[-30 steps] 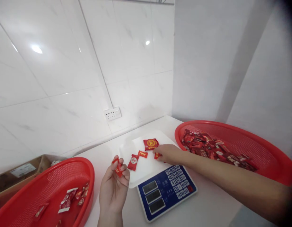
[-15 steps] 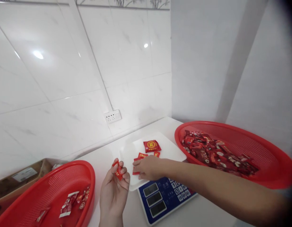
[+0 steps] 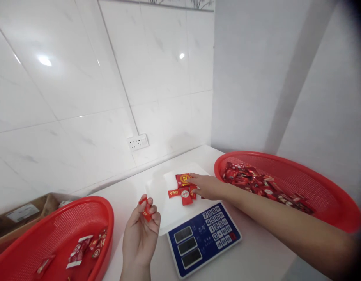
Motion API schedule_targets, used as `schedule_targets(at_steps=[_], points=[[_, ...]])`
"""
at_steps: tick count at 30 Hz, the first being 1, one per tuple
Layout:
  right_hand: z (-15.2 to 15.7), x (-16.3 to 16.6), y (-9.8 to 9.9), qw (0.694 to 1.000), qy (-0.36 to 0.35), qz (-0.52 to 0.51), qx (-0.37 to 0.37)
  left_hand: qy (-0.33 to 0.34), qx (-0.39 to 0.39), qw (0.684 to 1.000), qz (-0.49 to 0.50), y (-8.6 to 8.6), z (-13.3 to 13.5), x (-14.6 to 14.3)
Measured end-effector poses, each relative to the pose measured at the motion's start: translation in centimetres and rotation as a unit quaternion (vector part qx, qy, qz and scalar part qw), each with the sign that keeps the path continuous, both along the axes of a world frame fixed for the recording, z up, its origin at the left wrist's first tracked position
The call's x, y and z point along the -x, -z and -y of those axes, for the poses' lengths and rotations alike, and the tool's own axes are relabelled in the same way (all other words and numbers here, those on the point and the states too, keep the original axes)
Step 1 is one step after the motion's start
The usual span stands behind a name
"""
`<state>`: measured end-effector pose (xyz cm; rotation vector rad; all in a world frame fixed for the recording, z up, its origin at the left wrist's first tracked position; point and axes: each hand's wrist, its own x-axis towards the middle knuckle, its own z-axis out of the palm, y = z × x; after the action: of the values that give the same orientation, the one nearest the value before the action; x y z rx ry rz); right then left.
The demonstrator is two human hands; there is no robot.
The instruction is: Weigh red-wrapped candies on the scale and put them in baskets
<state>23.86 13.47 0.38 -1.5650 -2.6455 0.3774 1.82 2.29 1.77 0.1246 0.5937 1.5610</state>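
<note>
My left hand (image 3: 142,230) is raised with its fingers closed around a small red candy packet (image 3: 146,212), left of the scale. On the white weighing pan (image 3: 160,203) lies a group of red packets. The largest, a square red packet with a yellow emblem (image 3: 183,178), sits at the back. In front of it are a narrow red packet (image 3: 174,193) and a red packet with a pale round mark (image 3: 186,196). My right hand (image 3: 208,186) reaches in from the right, fingers apart at the right edge of these packets; nothing gripped is visible.
The scale's blue keypad panel (image 3: 205,238) faces me. At right, a red basket (image 3: 332,191) holds many wrapped sweets (image 3: 265,185). A second red basket (image 3: 66,218) at left has several packets (image 3: 78,251). Behind it stands a cardboard box (image 3: 41,207). A socket (image 3: 138,142) is on the tiled wall.
My right hand has moved right and back from the front packets to beside the largest one, uncovering the packet with the round mark. My left hand keeps its packet nearly in place.
</note>
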Motion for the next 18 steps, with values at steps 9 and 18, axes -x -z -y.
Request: schedule_targets(at_steps=[9, 18], points=[[0.3, -0.1, 0.2, 0.998, -0.039, -0.027, 0.028, -0.008, 0.001, 1.000, 0.000, -0.1, 0.2, 0.0], [1.2, -5.9, -1.9, 0.958, 0.076, -0.251, 0.117, -0.028, 0.028, 0.999, -0.005, -0.4, 0.1, 0.1]])
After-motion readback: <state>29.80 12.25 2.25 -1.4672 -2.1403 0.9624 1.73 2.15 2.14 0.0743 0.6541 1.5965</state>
